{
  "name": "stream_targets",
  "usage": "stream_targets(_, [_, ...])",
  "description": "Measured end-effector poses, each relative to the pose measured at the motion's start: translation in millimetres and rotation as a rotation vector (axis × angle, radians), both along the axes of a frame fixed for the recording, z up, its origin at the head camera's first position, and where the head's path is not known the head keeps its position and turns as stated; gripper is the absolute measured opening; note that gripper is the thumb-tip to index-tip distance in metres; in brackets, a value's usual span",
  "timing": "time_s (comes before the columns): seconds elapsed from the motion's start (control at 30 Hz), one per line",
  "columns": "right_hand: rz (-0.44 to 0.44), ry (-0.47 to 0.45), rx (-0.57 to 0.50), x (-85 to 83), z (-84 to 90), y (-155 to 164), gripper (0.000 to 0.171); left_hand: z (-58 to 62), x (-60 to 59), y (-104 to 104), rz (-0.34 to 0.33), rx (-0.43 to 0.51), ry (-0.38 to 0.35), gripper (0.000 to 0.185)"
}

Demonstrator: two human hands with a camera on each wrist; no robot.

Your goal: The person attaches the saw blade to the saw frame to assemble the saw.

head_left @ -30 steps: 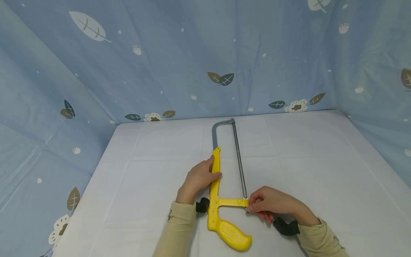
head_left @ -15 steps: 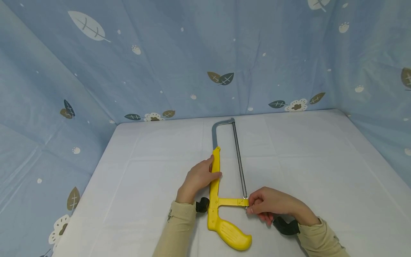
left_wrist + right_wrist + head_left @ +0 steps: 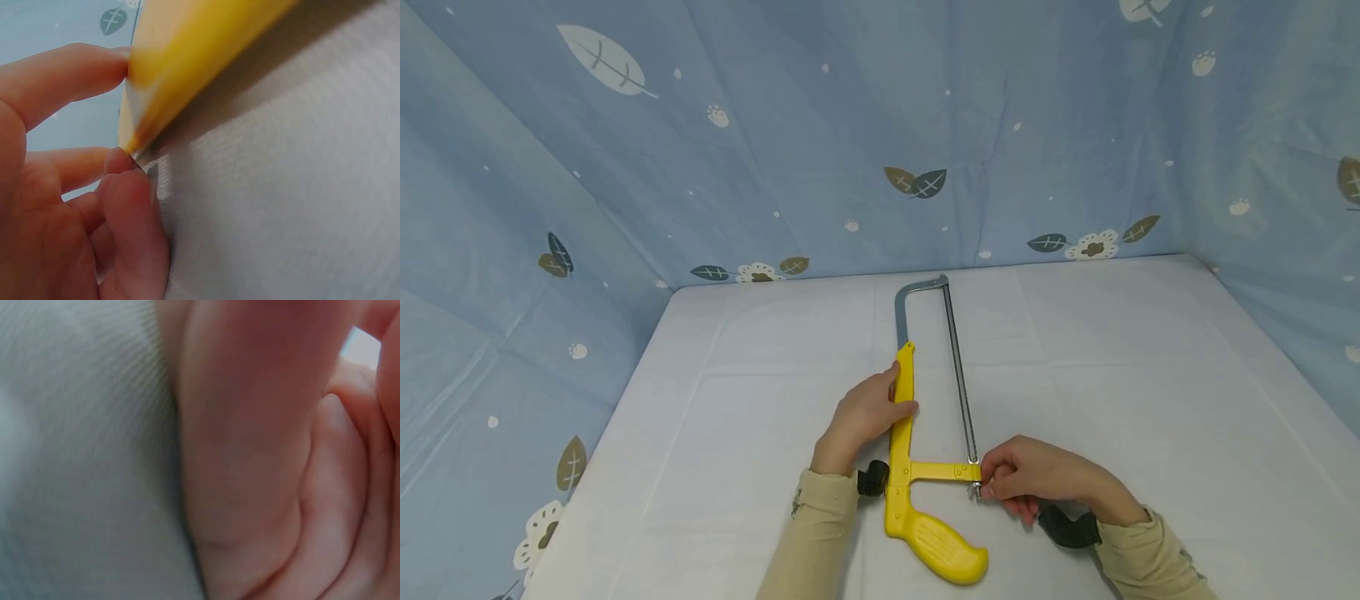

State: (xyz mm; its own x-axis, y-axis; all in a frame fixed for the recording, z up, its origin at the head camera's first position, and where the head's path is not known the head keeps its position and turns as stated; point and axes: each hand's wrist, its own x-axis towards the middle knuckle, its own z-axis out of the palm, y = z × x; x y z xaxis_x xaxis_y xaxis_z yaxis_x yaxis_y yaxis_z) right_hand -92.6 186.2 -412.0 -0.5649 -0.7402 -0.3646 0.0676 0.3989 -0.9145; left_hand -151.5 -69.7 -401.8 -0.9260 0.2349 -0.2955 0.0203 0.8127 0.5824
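A yellow hacksaw (image 3: 904, 433) lies flat on the white table, its pistol handle (image 3: 936, 546) nearest me and its grey frame end (image 3: 921, 287) pointing away. The thin blade (image 3: 958, 375) runs along its right side. My left hand (image 3: 865, 414) grips the yellow frame bar (image 3: 187, 69), thumb over the top and fingers along its left edge. My right hand (image 3: 1026, 475) pinches the small metal tensioning nut (image 3: 976, 490) at the near end of the blade, beside the yellow crossbar (image 3: 936, 472). The right wrist view shows only palm and fingers (image 3: 262, 456) against the cloth.
The white cloth-covered table (image 3: 1150, 375) is enclosed at the back and both sides by blue leaf-print fabric walls (image 3: 850, 125). Black wrist straps (image 3: 1067, 529) sit on both beige sleeves.
None of the things has visibly moved; the right fingertips shift very slightly at the blade's near end.
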Motion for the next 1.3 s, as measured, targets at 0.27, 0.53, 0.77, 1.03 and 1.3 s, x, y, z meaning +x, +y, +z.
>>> stream_targets(0.27, [-0.006,-0.018,-0.009,-0.3,-0.6,0.1,0.017,-0.9,-0.1,-0.5,-0.005,0.004,0.007,0.074])
stream_targets(0.53, [0.001,-0.021,-0.012,-1.0,-1.0,0.4,0.015,-0.3,0.0,-0.1,-0.002,0.002,0.004,0.074])
stream_targets(0.77, [-0.015,-0.027,-0.007,-1.2,0.1,-0.5,0.016,-0.7,-0.9,-0.2,-0.006,0.003,0.008,0.074])
stream_targets(1.03, [-0.036,-0.026,0.004,-0.9,-0.1,-1.3,0.018,-0.4,0.1,-0.7,-0.005,-0.001,0.008,0.074])
stream_targets(1.3, [-0.031,-0.015,0.008,0.0,1.6,-1.5,0.016,-0.1,0.1,-0.4,-0.007,0.004,0.01,0.074])
